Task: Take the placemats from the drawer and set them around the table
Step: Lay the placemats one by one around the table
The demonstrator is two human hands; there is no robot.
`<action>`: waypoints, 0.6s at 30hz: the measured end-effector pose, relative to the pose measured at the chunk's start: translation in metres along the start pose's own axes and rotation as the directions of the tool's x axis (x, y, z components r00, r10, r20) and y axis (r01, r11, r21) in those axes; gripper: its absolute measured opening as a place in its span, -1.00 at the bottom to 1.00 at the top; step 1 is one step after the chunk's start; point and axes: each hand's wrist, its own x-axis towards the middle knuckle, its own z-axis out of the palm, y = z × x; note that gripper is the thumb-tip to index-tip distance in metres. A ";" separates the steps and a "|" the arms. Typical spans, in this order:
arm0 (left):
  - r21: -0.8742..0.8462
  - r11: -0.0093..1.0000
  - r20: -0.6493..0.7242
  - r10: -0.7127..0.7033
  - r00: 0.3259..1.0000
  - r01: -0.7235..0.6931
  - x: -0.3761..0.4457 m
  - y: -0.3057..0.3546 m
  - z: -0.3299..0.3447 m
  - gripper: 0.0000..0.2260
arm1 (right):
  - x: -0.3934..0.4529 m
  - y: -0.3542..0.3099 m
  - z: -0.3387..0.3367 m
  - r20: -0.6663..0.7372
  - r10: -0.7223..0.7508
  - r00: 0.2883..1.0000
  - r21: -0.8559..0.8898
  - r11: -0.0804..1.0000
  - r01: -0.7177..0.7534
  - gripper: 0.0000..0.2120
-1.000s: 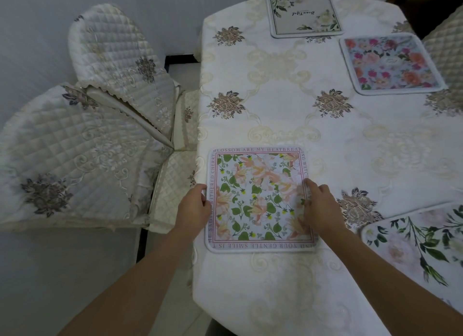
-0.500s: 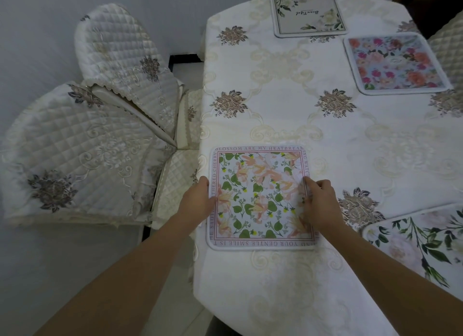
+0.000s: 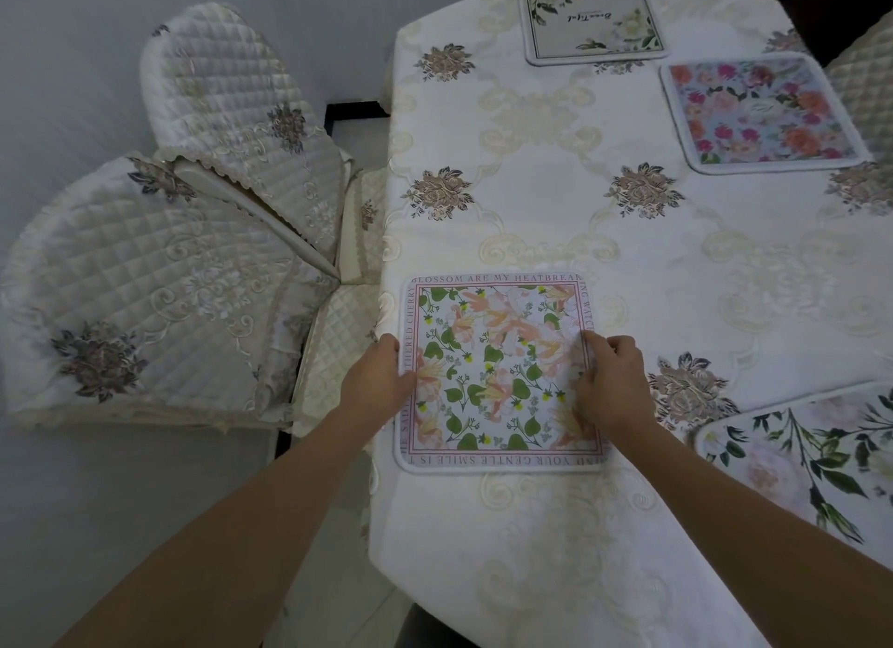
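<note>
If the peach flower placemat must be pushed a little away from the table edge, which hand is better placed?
Left, probably. The left hand rests at the peach flower placemat side nearest the table edge; the right hand lies on the opposite side.

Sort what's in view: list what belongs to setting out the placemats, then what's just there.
Job: lettered-border placemat under left hand and right hand; pink-rose placemat; script placemat; leafy placemat; table.
Just there: quilted chairs.
</note>
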 end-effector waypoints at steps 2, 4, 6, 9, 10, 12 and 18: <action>0.045 0.998 -0.076 0.047 0.996 -0.043 -0.004 -0.001 0.004 -0.71 | 0.002 -0.003 0.002 -0.026 -0.048 0.999 -0.048 0.998 0.046 -0.50; 0.076 0.994 -0.145 0.085 0.986 -0.075 -0.006 0.000 0.006 -0.70 | 0.007 -0.009 0.004 -0.032 -0.087 0.996 -0.069 0.994 0.084 -0.56; 0.128 0.988 -0.190 0.109 0.976 -0.085 -0.002 0.003 0.005 -0.67 | 0.014 -0.018 0.004 -0.012 -0.110 0.994 -0.084 0.990 0.109 -0.58; 0.260 0.952 -0.194 0.214 0.957 -0.161 0.013 0.015 0.001 -0.66 | 0.032 -0.031 0.008 0.046 -0.209 0.977 -0.107 0.971 0.213 -0.56; 0.290 0.938 -0.175 0.246 0.953 -0.188 0.019 0.021 -0.001 -0.66 | 0.037 -0.037 0.009 0.077 -0.236 0.969 -0.117 0.963 0.244 -0.55; 0.319 0.912 -0.134 0.314 0.940 -0.259 0.030 0.033 -0.002 -0.67 | 0.047 -0.052 0.013 0.147 -0.281 0.948 -0.127 0.945 0.300 -0.54; 0.348 0.818 0.054 0.471 0.881 -0.458 0.052 0.062 0.012 -0.54 | 0.063 -0.096 0.028 0.229 -0.396 0.889 -0.159 0.886 0.435 -0.50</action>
